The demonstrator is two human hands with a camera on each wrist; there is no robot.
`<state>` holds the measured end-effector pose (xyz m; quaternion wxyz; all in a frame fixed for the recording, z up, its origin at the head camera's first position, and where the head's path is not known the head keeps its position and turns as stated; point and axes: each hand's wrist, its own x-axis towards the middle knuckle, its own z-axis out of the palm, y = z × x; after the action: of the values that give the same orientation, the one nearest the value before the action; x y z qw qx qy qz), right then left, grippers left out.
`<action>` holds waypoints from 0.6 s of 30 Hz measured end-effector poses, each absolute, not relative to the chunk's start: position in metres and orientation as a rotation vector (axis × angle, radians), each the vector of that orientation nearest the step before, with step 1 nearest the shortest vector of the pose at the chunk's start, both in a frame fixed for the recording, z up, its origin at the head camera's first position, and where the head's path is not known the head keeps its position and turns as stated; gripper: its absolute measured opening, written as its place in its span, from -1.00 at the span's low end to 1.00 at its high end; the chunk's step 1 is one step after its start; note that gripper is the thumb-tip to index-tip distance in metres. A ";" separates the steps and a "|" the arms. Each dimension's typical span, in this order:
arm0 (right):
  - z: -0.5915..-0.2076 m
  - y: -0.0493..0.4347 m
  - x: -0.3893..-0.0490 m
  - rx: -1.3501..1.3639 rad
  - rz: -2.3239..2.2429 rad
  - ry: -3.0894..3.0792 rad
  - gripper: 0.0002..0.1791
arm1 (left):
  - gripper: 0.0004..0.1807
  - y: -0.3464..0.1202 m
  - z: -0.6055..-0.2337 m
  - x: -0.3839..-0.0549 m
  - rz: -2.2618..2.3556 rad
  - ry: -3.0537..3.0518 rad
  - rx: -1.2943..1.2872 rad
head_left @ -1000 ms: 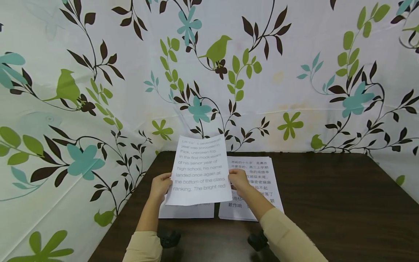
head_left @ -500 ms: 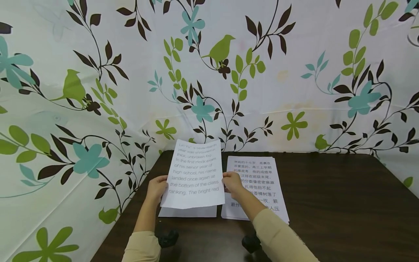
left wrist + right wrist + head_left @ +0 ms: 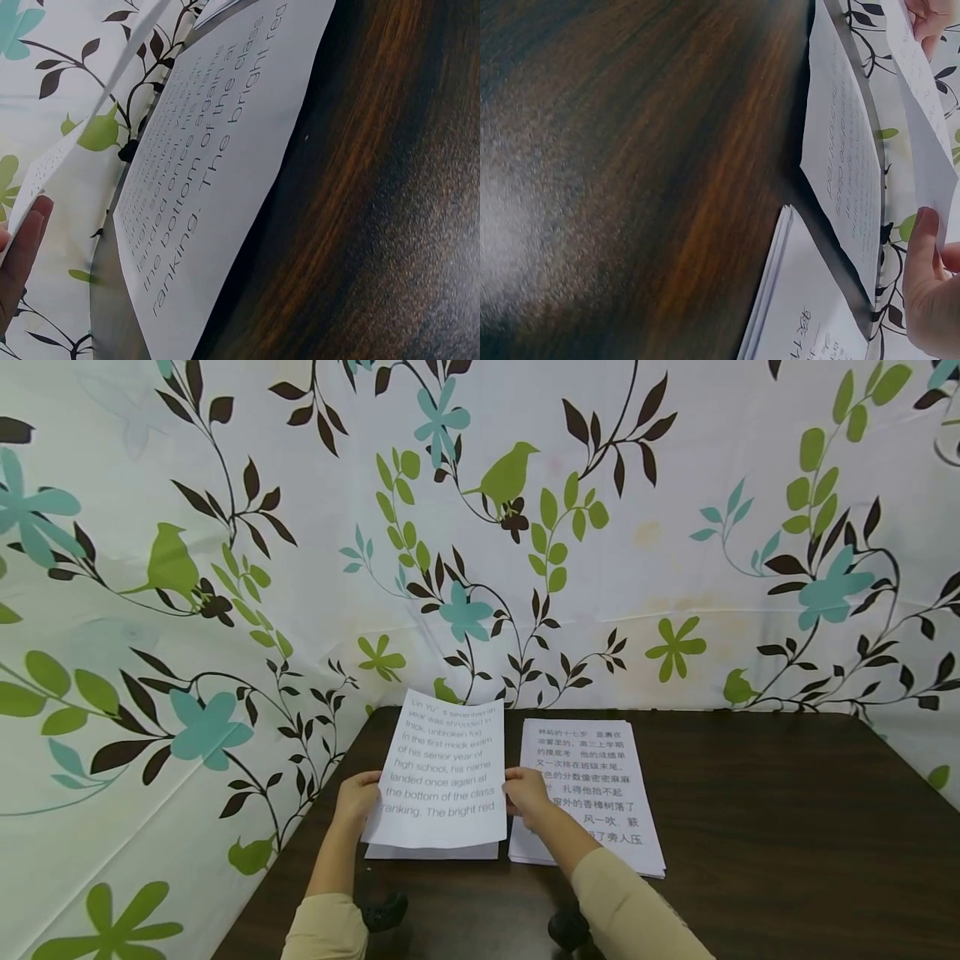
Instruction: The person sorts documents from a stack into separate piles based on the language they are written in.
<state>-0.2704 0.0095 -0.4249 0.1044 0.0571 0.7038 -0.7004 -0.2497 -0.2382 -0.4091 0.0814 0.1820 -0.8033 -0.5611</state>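
Against white leaf-printed cloth, pinches white English-printed paper sheet by opposite edges with left hand and right hand, likely to limit sagging; holds it above lower white sheet on dark-brown wooden tabletop, left of white Chinese-printed paper stack.

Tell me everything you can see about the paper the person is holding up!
The held sheet is white, thin and looks like ordinary paper, with large grey English print that starts "Lin Yu's seventeenth year" and ends "The bright red". It's tilted and bends a little. The left hand pinches its left edge and the right hand its right edge. It's held up over a similar printed page, with a gap between them in the wrist views.
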 end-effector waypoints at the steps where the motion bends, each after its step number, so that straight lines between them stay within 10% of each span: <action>1: -0.426 0.009 -0.270 0.177 -2.066 2.066 -0.61 | -0.63 -0.239 -0.410 -0.249 -1.670 -2.404 0.543; 18: -0.441 0.000 -0.269 0.147 -2.024 2.006 -0.49 | -0.64 -0.241 -0.426 -0.250 -1.674 -2.393 0.535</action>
<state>-0.2690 -0.0003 -0.4411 0.1433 0.0509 0.6958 -0.7020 -0.2503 -0.2406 -0.4264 0.0864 0.1794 -0.8030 -0.5618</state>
